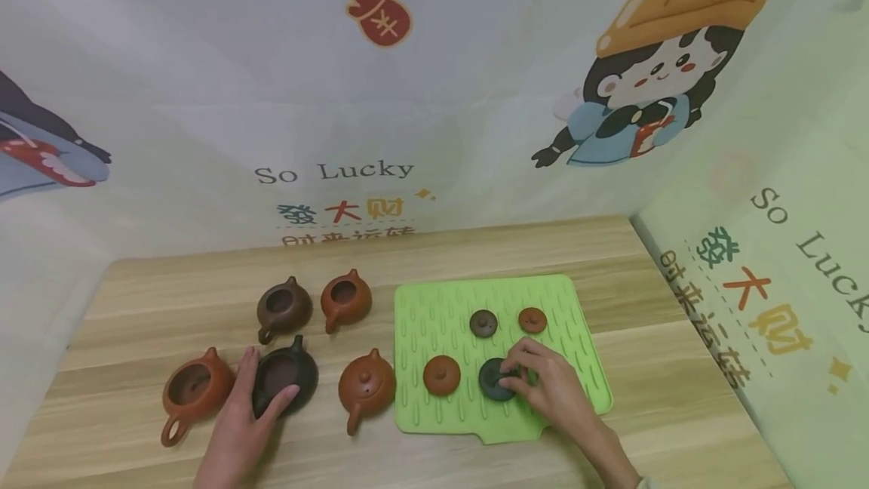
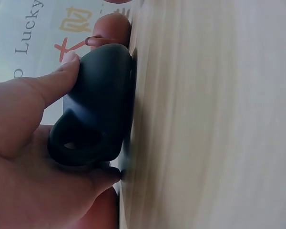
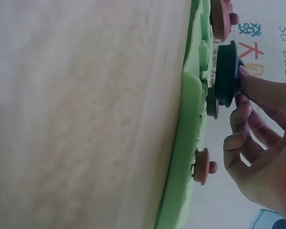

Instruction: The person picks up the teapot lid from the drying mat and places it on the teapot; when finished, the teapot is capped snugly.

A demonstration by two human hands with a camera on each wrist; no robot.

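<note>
My left hand (image 1: 239, 417) holds a black teapot (image 1: 307, 374) with no lid on it, thumb on one side and fingers on the other. The pot stands on the wooden table, its loop handle (image 2: 76, 160) toward my palm in the left wrist view. My right hand (image 1: 553, 387) pinches the knob of a black teapot lid (image 1: 494, 383) between thumb and fingertip. In the right wrist view this lid (image 3: 225, 74) is close over the green mat (image 3: 178, 157). An orange lid (image 1: 442, 376) lies left of it on the mat.
A brown lid (image 1: 483, 324) and a small orange lid (image 1: 532, 320) lie farther back on the mat. Lidless teapots stand around my left hand: orange (image 1: 216, 391), brown (image 1: 299, 312) and small orange (image 1: 357, 306). One lidded orange teapot (image 1: 366, 391) sits beside the mat's left edge.
</note>
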